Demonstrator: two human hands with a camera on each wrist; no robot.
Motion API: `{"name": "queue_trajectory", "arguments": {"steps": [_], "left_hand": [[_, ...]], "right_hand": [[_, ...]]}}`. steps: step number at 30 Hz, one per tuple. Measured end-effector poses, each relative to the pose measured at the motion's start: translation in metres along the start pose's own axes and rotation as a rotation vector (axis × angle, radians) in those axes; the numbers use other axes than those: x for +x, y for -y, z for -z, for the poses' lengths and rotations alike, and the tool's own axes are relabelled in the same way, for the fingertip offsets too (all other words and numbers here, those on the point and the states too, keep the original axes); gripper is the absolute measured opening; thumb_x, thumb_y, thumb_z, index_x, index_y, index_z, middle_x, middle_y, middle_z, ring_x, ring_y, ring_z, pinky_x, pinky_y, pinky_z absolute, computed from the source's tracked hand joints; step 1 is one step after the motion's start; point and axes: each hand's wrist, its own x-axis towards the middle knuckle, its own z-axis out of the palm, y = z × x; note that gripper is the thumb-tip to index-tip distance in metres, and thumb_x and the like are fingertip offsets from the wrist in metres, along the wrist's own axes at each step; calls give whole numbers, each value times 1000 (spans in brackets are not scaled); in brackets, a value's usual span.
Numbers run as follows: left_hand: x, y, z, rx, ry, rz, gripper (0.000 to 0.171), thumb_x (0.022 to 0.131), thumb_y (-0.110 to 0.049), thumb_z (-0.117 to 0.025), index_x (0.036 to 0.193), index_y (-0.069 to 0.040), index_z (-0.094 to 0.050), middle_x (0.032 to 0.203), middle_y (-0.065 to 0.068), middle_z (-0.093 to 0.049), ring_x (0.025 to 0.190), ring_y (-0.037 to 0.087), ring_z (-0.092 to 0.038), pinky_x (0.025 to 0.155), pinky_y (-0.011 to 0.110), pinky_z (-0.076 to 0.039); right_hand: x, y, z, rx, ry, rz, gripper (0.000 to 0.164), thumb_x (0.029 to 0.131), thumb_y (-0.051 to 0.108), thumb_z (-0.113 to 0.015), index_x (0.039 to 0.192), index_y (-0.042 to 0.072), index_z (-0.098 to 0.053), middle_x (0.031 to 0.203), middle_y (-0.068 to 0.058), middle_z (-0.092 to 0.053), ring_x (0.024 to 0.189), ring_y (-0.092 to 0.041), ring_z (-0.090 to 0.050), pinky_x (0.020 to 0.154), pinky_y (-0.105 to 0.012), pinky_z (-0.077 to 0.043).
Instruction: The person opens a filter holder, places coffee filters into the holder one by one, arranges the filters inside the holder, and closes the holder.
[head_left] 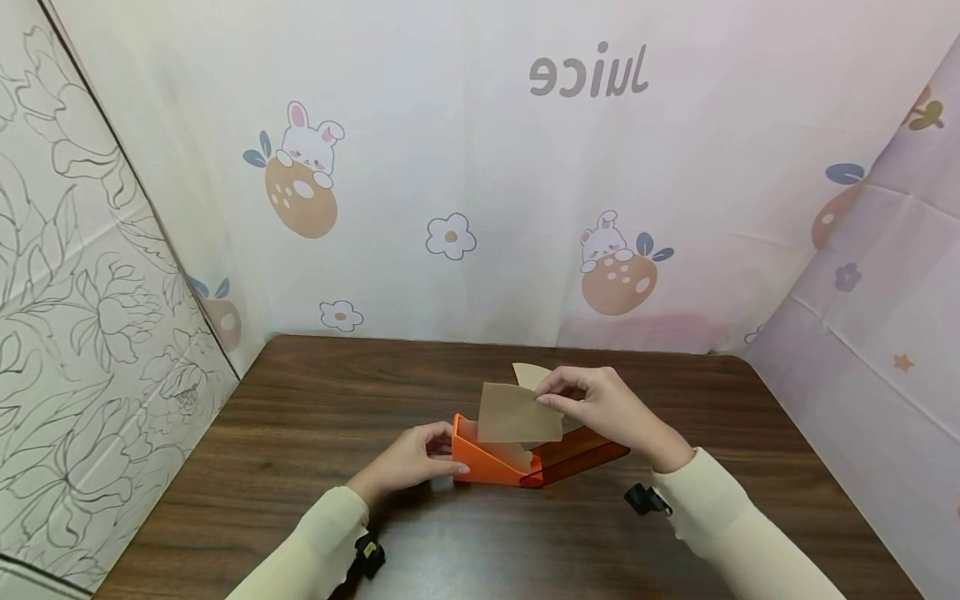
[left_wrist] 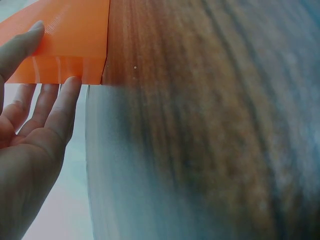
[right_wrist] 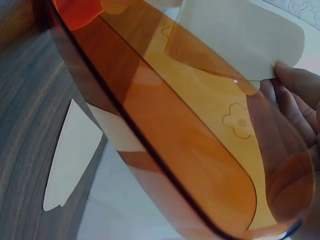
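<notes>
An orange open-topped box (head_left: 487, 467) with a sloping side stands on the table, its see-through amber lid (head_left: 581, 459) swung out to the right. My left hand (head_left: 405, 458) grips the box's left end, with the thumb on the front face (left_wrist: 65, 35) and the fingers at the end. Above the box, my right hand (head_left: 606, 406) pinches a thin beige paper sheet (head_left: 516, 414) by its right edge. Pale sheet edges (head_left: 516, 455) show inside the box. In the right wrist view, the lid (right_wrist: 200, 165) partly covers the right fingers.
Behind the held sheet, another beige piece (head_left: 528, 375) lies on the dark wooden table (head_left: 360, 375). A printed curtain (head_left: 465, 167) hangs along the table's back edge, and a flower-patterned panel (head_left: 97, 292) stands at the left.
</notes>
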Motion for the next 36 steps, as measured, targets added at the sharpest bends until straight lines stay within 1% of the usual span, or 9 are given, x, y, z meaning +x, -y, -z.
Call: {"name": "queue_trajectory", "arguments": {"steps": [3,5,13,18,23,30,36], "left_hand": [[-1,0,1,1,2,1,29,86,-14,-82,110,-9,-66,105,-1,-70,103,17,-66,89,28,-54],[-1,1,1,-6,6,-1,29,86,-16,-82,109,-9,-66,105,-1,-70,102,16,-66,88,27,-54],[0,2,1,-17,11,-4,29,86,-16,-82,109,-9,-66,103,0,-70,102,17,-66,88,27,-54],[-1,1,1,-9,8,-5,30,86,-17,-82,110,-9,-66,104,-1,-70,102,16,-66,88,27,-54],[0,2,1,-5,11,0,30,86,-16,-82,110,-9,-66,105,-1,-70,103,16,-66,88,26,-54],[-1,0,1,-12,-1,3,32,86,-16,-82,112,-10,-66,107,-1,-69,103,17,-66,89,30,-54],[-1,0,1,-11,4,7,31,85,-17,-83,111,-9,-66,106,-1,-70,103,16,-66,88,27,-54]], "right_hand": [[0,1,-2,6,-5,-3,11,89,15,-78,95,23,-74,86,11,-71,74,-9,-65,61,-30,-57],[0,3,-4,14,-5,-10,10,89,15,-78,95,22,-74,86,10,-71,74,-9,-66,60,-30,-57],[2,7,-13,11,10,-30,11,89,16,-78,96,23,-74,85,11,-71,73,-8,-65,62,-27,-56],[2,8,-19,2,21,-33,11,89,14,-77,96,22,-73,86,11,-71,75,-7,-65,64,-27,-56],[2,11,-24,-3,13,-41,11,89,13,-77,95,21,-73,87,11,-70,75,-8,-64,64,-28,-56],[3,11,-31,7,12,-49,9,90,14,-77,95,22,-74,88,12,-68,75,-7,-64,63,-27,-56],[4,11,-33,-8,11,-71,6,91,18,-76,95,21,-75,89,13,-67,77,-8,-62,66,-26,-55]]}}
